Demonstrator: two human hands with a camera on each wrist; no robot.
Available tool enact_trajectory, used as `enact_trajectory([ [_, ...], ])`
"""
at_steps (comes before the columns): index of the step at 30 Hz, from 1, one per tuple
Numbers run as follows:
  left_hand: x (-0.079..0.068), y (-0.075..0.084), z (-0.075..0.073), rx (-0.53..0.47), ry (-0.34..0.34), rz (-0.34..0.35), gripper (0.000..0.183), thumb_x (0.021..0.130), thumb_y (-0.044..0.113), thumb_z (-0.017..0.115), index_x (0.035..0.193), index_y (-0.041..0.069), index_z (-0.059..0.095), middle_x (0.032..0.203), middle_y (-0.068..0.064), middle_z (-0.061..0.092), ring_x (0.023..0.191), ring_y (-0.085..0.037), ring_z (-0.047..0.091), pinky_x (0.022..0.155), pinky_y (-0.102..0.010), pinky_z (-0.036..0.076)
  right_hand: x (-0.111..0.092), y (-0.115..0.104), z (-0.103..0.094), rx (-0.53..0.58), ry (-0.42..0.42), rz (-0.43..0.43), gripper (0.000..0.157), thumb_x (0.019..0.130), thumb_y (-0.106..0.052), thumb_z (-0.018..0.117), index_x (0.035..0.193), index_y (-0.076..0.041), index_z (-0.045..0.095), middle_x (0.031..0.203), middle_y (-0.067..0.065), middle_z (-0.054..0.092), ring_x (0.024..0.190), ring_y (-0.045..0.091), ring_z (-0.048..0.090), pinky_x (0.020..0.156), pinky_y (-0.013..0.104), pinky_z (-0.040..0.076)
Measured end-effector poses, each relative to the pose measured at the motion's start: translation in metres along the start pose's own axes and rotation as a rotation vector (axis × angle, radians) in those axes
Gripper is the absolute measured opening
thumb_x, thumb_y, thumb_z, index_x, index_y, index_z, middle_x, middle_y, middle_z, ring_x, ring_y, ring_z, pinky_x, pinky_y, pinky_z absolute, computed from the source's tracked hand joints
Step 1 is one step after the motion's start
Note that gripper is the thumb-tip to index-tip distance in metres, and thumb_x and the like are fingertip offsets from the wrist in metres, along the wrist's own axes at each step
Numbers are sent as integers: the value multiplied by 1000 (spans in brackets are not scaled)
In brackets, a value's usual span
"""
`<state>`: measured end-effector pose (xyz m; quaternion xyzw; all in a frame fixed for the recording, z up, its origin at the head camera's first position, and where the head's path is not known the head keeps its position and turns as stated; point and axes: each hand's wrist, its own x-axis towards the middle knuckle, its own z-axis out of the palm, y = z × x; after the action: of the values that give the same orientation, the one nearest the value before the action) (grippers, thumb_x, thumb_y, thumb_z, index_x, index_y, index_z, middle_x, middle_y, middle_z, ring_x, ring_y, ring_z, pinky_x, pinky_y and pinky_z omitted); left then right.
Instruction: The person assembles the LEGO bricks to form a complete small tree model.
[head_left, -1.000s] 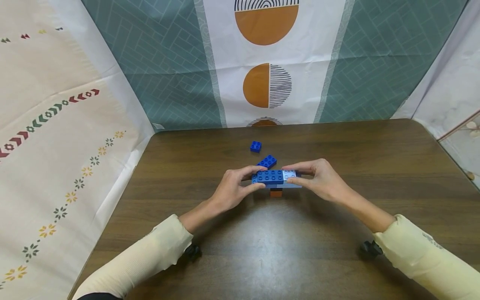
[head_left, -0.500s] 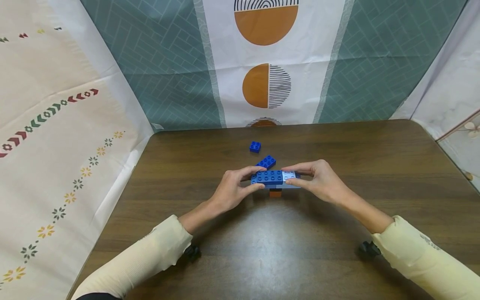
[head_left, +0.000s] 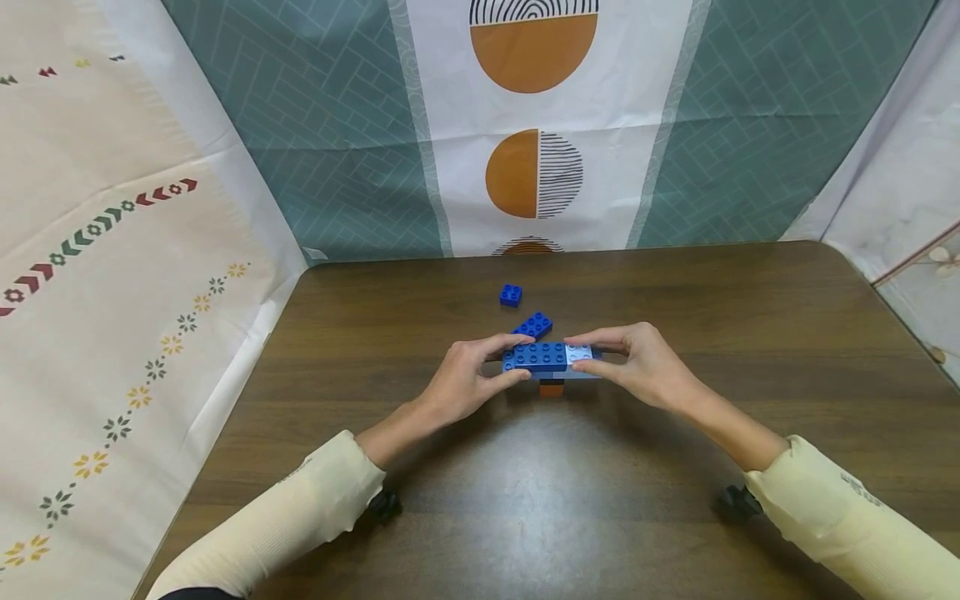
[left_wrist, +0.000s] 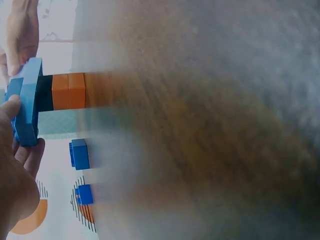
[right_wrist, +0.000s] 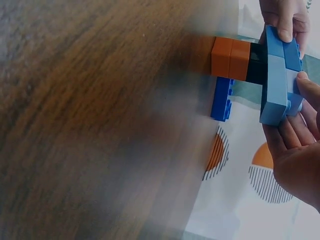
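Note:
A toy brick structure stands on the table. Its column of orange bricks (left_wrist: 68,91) carries a dark brick (right_wrist: 257,63), and a wider two-layer top of blue and light blue bricks lies across that. My left hand (head_left: 461,382) grips the left end of this top by the dark blue brick (head_left: 540,357), thumb on the near side and fingers on the far side. At the other end my right hand (head_left: 647,367) pinches around the small light blue brick (head_left: 577,352) on the upper layer. Some of the far side is hidden by the fingers.
Just behind the structure lies a longer loose blue brick (head_left: 536,323), with a small square blue brick (head_left: 511,295) farther back. The wooden table (head_left: 712,292) ends at a hanging patterned cloth (head_left: 360,167).

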<state>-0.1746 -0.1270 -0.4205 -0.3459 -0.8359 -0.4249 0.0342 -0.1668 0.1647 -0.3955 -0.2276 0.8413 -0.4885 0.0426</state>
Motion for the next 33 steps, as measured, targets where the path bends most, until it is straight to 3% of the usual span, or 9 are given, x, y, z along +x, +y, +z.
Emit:
enact_trajectory([
  [7,3,-4,-6,38,-56,20,44,104,23,73,143,6,66,139,-12,69,121,-19,71,100,-38,59,0,0,0,3,0,-10,33,94,-13,84,125,-5,79,125,16,75,118,35,72,86,33,63],
  [9,6,-6,-9,35,-56,15,40,109,25,65,145,6,65,140,-9,69,114,-17,72,98,-35,59,0,-1,0,2,0,-13,33,94,-13,84,125,-5,79,124,15,76,119,33,71,89,37,63],
  [14,19,-20,-15,21,-6,-55,41,116,24,47,150,4,59,142,-6,68,119,-23,71,102,-37,57,1,-3,0,-16,3,-25,32,93,-13,85,124,-6,80,123,10,77,122,31,70,101,52,57],
  [17,28,-34,-14,16,-25,-146,47,114,23,53,157,2,50,150,-10,62,135,-27,62,112,-40,50,1,-3,-1,-27,2,-26,32,93,-14,85,124,-6,80,123,11,77,122,32,70,103,54,55],
  [22,38,-48,-8,81,-182,-264,68,108,20,66,165,3,33,165,-13,45,148,-29,48,121,-43,39,1,-5,-1,-31,-2,-17,33,94,-15,84,125,-5,79,123,15,76,120,34,71,94,46,61],
  [25,43,-51,-2,124,-237,-267,74,105,16,70,166,3,30,167,-11,42,152,-28,42,125,-43,34,0,-6,-1,-31,1,-6,32,95,-15,83,125,-6,79,124,15,76,119,33,71,90,44,63],
  [33,51,-52,6,160,-262,-250,68,104,10,69,164,5,37,165,-10,46,153,-28,41,125,-44,32,0,-5,-2,-23,-5,-8,32,94,-15,84,125,-6,79,123,15,76,118,32,72,87,41,64],
])
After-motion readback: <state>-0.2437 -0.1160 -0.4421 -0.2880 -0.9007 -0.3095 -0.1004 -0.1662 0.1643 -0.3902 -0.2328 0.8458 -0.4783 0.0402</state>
